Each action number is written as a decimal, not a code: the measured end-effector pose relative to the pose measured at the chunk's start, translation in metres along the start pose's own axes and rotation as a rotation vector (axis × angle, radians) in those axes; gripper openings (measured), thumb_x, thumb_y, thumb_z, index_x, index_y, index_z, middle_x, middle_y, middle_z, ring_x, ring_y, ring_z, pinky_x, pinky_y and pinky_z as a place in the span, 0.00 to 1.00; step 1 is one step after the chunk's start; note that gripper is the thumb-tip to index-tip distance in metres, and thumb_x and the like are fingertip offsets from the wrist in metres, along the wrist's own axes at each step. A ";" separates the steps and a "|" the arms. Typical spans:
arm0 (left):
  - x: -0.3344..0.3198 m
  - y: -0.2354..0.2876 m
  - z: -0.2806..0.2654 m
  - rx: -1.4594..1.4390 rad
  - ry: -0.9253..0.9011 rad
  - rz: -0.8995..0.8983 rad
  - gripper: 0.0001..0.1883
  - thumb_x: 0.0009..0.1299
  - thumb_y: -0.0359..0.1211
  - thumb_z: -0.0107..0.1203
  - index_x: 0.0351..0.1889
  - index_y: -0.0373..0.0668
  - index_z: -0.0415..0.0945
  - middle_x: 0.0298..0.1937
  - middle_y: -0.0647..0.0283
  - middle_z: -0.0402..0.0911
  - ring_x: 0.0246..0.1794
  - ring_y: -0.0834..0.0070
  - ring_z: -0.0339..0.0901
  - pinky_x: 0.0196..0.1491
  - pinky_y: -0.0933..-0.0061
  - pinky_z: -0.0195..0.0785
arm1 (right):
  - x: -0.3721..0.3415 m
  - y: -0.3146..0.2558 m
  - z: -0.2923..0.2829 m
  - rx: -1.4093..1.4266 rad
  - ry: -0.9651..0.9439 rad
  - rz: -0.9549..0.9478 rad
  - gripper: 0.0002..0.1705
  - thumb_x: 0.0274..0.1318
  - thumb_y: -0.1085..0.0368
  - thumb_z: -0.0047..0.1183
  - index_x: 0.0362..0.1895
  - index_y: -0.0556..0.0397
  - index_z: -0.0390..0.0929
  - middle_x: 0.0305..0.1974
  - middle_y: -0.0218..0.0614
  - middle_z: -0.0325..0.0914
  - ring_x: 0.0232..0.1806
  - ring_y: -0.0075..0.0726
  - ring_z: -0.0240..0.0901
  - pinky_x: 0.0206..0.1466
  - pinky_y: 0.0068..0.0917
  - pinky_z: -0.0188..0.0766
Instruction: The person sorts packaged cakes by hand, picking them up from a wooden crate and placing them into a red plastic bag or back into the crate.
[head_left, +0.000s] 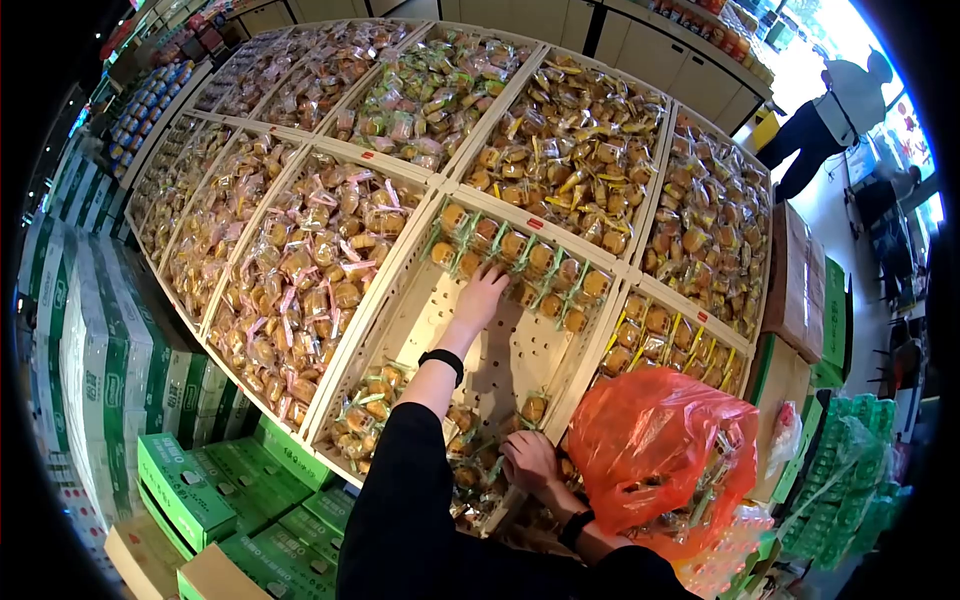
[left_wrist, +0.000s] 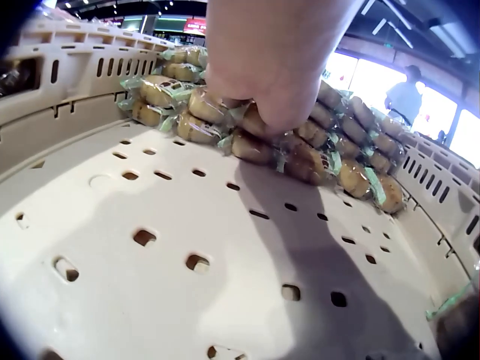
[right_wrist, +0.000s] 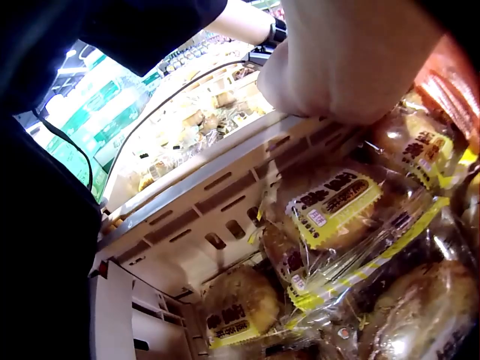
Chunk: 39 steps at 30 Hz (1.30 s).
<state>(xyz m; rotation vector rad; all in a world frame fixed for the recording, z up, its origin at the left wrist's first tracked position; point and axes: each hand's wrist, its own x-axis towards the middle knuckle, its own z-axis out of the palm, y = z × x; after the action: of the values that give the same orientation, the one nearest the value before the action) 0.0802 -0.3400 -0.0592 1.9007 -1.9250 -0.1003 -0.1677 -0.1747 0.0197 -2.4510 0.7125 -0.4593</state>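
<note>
My left hand (head_left: pixel 482 298) reaches to the far end of a pale plastic crate (left_wrist: pixel 112 232) and touches rows of wrapped pastries (head_left: pixel 545 257) with green-marked packaging. In the left wrist view the hand (left_wrist: pixel 274 67) comes down over the stacked pastries (left_wrist: pixel 304 161); its fingertips are partly hidden, and I cannot tell whether they grip one. My right hand (head_left: pixel 532 462) holds the rim of the crate's right wall, fingers curled over it. Beneath that hand (right_wrist: pixel 345 67), in the right wrist view, lie yellow-labelled wrapped pastries (right_wrist: pixel 330 206) in the neighbouring crate.
More wrapped pastries (head_left: pixel 375 415) lie at the crate's near end. A red plastic bag (head_left: pixel 660 440) sits over the crate to the right. Crates of pastries (head_left: pixel 310 270) spread left and beyond; green cartons (head_left: pixel 185 485) stand at left. A person (head_left: pixel 835 115) stands far right.
</note>
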 end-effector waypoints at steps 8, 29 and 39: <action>-0.018 0.025 -0.005 0.172 0.004 -0.144 0.29 0.58 0.27 0.51 0.61 0.51 0.62 0.70 0.56 0.48 0.68 0.50 0.47 0.67 0.46 0.42 | -0.010 0.009 0.018 0.016 0.065 -0.005 0.07 0.35 0.67 0.55 0.26 0.49 0.75 0.33 0.31 0.73 0.40 0.39 0.69 0.43 0.34 0.65; -0.287 0.103 -0.115 -0.139 -0.313 -0.515 0.23 0.59 0.38 0.56 0.51 0.41 0.66 0.48 0.54 0.72 0.50 0.55 0.70 0.52 0.59 0.64 | -0.017 0.003 0.019 -0.078 0.082 0.030 0.04 0.41 0.66 0.49 0.25 0.51 0.73 0.33 0.34 0.72 0.43 0.41 0.67 0.51 0.37 0.61; -0.251 0.091 -0.067 0.085 -0.381 -0.667 0.23 0.58 0.43 0.58 0.45 0.39 0.65 0.35 0.47 0.78 0.37 0.50 0.77 0.40 0.54 0.71 | -0.051 -0.010 0.022 -0.131 0.009 -0.030 0.08 0.44 0.64 0.51 0.29 0.52 0.78 0.36 0.33 0.75 0.48 0.36 0.66 0.68 0.37 0.48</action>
<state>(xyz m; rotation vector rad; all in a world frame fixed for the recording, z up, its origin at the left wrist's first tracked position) 0.0104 -0.0757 -0.0301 2.6602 -1.4228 -0.6231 -0.1946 -0.1297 -0.0010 -2.5860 0.7317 -0.4482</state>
